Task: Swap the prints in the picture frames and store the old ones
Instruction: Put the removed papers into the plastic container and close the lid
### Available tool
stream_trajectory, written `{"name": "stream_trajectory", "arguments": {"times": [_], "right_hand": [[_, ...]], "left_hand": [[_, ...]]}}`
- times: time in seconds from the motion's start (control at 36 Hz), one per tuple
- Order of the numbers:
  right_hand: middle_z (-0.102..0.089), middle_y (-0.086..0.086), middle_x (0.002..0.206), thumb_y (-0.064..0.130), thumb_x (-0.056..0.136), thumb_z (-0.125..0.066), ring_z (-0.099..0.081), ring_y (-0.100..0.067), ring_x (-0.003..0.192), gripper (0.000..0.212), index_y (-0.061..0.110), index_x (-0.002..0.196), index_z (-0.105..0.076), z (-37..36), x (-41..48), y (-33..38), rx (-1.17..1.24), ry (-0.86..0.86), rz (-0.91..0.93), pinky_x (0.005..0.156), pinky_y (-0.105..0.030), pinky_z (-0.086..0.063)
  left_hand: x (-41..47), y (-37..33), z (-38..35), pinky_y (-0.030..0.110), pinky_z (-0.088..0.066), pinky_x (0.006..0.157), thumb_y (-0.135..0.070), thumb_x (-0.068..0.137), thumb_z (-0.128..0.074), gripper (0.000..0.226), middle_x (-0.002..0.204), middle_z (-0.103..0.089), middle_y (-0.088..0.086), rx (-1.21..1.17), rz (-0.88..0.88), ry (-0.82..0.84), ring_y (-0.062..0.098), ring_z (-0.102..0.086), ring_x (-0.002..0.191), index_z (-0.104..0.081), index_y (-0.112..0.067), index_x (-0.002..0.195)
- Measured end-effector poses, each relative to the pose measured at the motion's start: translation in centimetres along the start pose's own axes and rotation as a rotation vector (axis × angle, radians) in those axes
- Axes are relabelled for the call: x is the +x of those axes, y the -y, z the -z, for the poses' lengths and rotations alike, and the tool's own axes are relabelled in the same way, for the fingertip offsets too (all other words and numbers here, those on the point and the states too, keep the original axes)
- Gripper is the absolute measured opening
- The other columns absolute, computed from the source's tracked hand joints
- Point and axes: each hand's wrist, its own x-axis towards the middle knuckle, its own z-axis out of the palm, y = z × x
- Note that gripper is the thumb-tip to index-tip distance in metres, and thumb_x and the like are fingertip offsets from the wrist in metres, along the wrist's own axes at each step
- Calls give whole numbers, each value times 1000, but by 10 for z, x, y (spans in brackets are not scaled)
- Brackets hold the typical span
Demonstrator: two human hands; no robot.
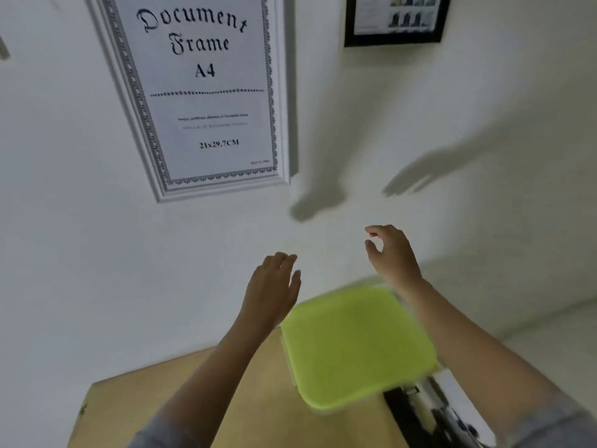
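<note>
Light wooden tabletop point(193, 399), lime-green lidded box point(355, 344) lying on its right part, dark object point(400, 412) (too blurred to name) just beside it

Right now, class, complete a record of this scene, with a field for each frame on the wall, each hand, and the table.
frame one: white moulded picture frame, hung on the wall, holding a sheet printed "Document Frame A4"
frame two: black picture frame, on the wall at upper right, cut off by the picture's edge, its print blurred
left hand: raised, fingers straight, holding nothing
right hand: raised, fingers loosely curled, holding nothing
table: light wooden table, with a lime-green square lid lying on it
</note>
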Motion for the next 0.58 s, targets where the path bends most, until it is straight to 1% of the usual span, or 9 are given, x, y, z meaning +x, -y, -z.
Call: {"name": "stream_trajectory", "arguments": {"times": [0.06, 0.11, 0.19, 0.22, 0.28, 0.31, 0.36, 0.47, 0.58], "right_hand": [[-57, -6, 116, 14, 90, -50, -48, -26, 113, 30, 12, 119, -55, -8, -25, -35, -89, 92, -76, 92, -39, -40], [-51, -7, 127, 18, 92, -46, -42, -25, 122, 36, 13, 128, -49, -15, -48, -67, -229, 232, -143, 97, -39, -38], [-42, -8, 138, 22, 95, -39, -36, -25, 129, 43, 13, 137, -37, -25, -80, -107, -375, 412, -235, 101, -39, -35], [-40, -8, 139, 23, 96, -38, -36, -25, 128, 44, 12, 139, -35, -29, -90, -117, -407, 447, -260, 101, -38, -35], [-38, -9, 141, 25, 96, -36, -35, -26, 129, 45, 11, 139, -33, -36, -106, -136, -463, 490, -298, 100, -38, -35], [-36, -9, 142, 26, 96, -36, -34, -26, 130, 46, 10, 139, -31, -39, -112, -145, -486, 504, -314, 101, -39, -35], [-33, -11, 145, 30, 97, -35, -32, -28, 131, 48, 8, 140, -30, -44, -121, -159, -510, 514, -340, 101, -40, -35], [-33, -17, 142, 34, 97, -35, -37, -32, 126, 53, 2, 139, -29, -51, -126, -174, -471, 463, -341, 97, -42, -40], [-30, -19, 143, 34, 97, -36, -34, -33, 128, 58, -1, 141, -23, -56, -126, -178, -411, 432, -360, 101, -42, -37]], "left_hand": [[-25, 2, -33, 35, -53, 60, -32, 86, -38, 41, 94, -66, 7, 34, 52, 148, 26, -65, 79, -65, -6, 103], [-50, 5, -63, 35, -53, 61, -31, 85, -48, 37, 94, -65, 9, 63, 130, 259, 28, -65, 80, -64, -4, 104], [-83, 7, -101, 41, -53, 69, -27, 81, -67, 46, 101, -63, 20, 75, 243, 416, 38, -63, 88, -59, 5, 113], [-92, 5, -110, 42, -52, 75, -29, 83, -65, 50, 108, -60, 23, 75, 281, 454, 40, -61, 95, -56, 6, 118], [-106, 0, -124, 42, -43, 94, -35, 93, -50, 58, 132, -46, 24, 76, 365, 530, 38, -47, 120, -39, 4, 135], [-111, -1, -130, 40, -37, 101, -37, 95, -43, 61, 141, -37, 23, 75, 387, 547, 35, -38, 129, -31, 2, 140], [-120, -4, -140, 39, -29, 108, -39, 97, -37, 63, 148, -25, 24, 51, 424, 553, 33, -26, 137, -22, 2, 143], [-128, -10, -149, 38, -25, 110, -32, 98, -36, 62, 152, -10, 24, -70, 519, 517, 35, -19, 139, -16, 3, 145], [-133, -14, -156, 37, -22, 112, -27, 98, -39, 61, 154, -4, 22, -187, 591, 443, 33, -10, 142, -14, 2, 145]]}}
